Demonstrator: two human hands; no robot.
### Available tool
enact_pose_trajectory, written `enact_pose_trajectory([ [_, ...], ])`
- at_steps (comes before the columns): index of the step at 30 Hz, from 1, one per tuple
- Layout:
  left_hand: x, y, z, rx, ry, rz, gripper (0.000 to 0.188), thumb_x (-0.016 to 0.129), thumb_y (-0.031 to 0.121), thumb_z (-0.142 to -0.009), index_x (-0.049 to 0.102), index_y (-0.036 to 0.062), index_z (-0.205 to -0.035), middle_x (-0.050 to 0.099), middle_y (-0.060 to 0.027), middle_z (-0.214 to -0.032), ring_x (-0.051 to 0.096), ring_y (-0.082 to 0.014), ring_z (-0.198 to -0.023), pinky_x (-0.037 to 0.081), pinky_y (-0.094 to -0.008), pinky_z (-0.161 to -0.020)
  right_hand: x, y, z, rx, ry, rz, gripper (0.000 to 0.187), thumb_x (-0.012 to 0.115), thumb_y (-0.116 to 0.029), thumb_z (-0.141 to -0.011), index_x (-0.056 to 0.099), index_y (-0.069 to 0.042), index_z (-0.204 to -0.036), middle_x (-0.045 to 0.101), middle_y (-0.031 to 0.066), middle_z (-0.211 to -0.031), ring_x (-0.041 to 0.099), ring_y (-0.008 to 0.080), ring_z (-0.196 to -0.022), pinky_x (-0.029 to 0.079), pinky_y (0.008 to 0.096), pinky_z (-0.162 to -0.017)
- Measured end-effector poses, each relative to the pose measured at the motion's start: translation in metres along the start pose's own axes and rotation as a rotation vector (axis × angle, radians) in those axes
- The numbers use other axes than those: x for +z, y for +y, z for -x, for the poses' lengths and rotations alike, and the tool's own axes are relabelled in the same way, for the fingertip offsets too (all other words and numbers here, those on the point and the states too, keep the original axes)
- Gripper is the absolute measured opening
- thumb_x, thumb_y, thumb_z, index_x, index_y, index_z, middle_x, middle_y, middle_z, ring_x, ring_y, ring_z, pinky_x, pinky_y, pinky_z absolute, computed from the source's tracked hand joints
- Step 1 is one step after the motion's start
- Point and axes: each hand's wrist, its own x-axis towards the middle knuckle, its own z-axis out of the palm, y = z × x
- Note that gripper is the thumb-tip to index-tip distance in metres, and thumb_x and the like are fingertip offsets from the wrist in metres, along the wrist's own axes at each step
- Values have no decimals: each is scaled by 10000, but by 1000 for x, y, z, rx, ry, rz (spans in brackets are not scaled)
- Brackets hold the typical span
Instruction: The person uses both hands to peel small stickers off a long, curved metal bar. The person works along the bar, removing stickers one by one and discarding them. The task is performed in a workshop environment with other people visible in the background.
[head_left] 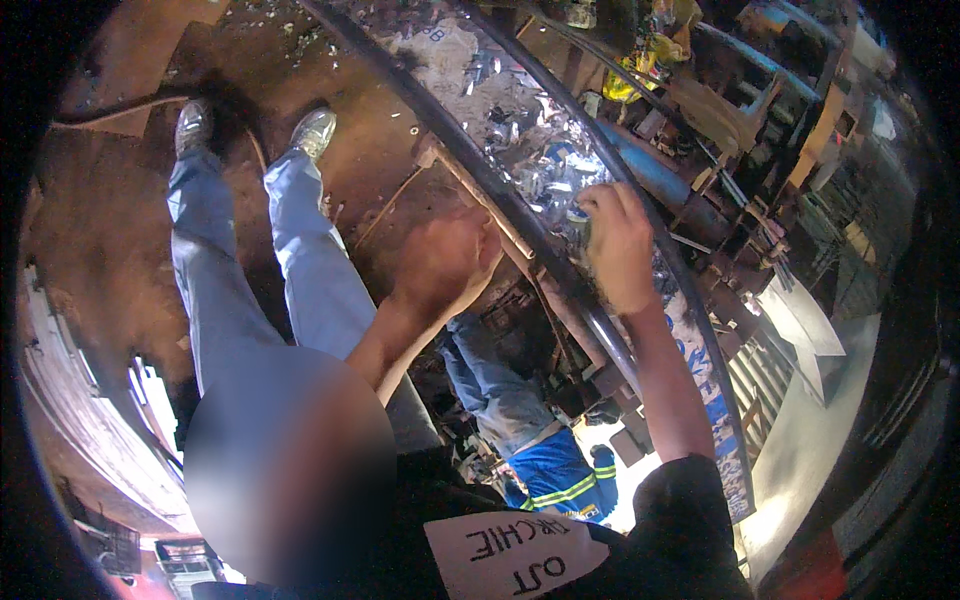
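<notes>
My left hand (445, 262) is curled closed beside a rusty brown bar (470, 185) along the bench's near side. It is slightly blurred, and whatever lies inside it is hidden. Over the bench top, my right hand (618, 245) has its thumb and fingers pinched together at a small bluish piece (577, 212), too small to name. Many shiny, silvery scraps (545, 165) lie loose around those fingertips. The long bench (440, 60) slants across the view, with dark raised rails (400, 85) along its edges and a worn, printed surface.
A yellow plastic bag (635, 80) and a blue pipe (650, 165) lie among clutter past the bench. Another person in a blue reflective top (560, 475) is at the lower middle. A cord (120, 115) crosses the brown floor (110, 220) near my shoes; pale strips (85, 380) lie left.
</notes>
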Motion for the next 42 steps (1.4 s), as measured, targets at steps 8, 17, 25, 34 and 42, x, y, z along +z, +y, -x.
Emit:
enact_pose_trajectory([
  [8,-4,1,0,63,85,-27,173,604,209,-857,623,37,-866,659,-180,-863,651,-365,-786,532,-471,-649,-8,-5,-1,-103,-61,168,201,618,-44,-803,649,-28,-1001,616,135,-1011,607,325,-945,504,412,-819],
  [17,-7,-11,4,35,91,8,340,500,333,-947,635,24,-915,648,-232,-848,634,-409,-844,491,-506,-755,-2,-10,-8,-141,-164,366,95,584,-67,-830,562,-26,-913,553,141,-926,573,334,-900,495,452,-766],
  [25,-21,-12,2,-1,32,-110,243,524,257,-907,617,31,-906,645,-215,-916,631,-401,-870,502,-490,-754,-5,1,-10,-228,-155,294,107,568,-70,-864,561,-24,-960,561,150,-990,586,338,-941,514,426,-795],
  [34,-29,-12,0,-52,-22,-47,279,501,285,-905,603,26,-922,636,-228,-937,619,-417,-900,488,-507,-771,-12,5,1,-69,-145,-39,230,652,-46,-836,652,-36,-1066,609,121,-1044,604,325,-932,495,396,-813],
  [42,-22,-18,3,5,37,-123,339,476,316,-922,609,3,-918,643,-246,-926,629,-430,-859,496,-513,-767,3,4,1,-132,-22,126,121,649,-53,-795,637,-59,-916,593,108,-923,580,321,-872,477,428,-771],
])
